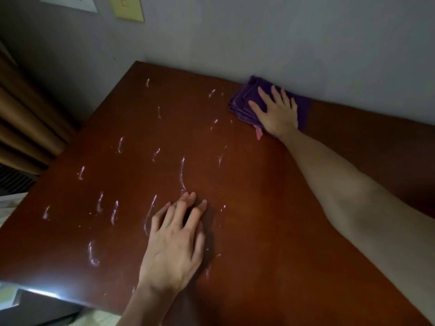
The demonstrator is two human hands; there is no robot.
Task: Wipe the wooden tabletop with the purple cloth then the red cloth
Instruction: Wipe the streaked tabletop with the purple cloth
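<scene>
The reddish-brown wooden tabletop (pixel 247 184) fills the view, marked with several pale wet streaks (pixel 182 175) across its left and middle. A folded purple cloth (pixel 242 100) lies at the far edge against the wall. My right hand (pixel 275 111) presses flat on it with fingers spread. A small pink tag (pixel 259 132) sticks out from under the cloth near my wrist. My left hand (pixel 176 243) rests on the bare wood near the front, fingers lightly bent and holding nothing. No red cloth is in view.
A grey wall (pixel 259 38) runs along the table's far edge. Brown curtains (pixel 26 118) hang at the left, beyond the table's left edge. A yellow switch plate (pixel 127 8) and a white plate (pixel 70 2) sit high on the wall.
</scene>
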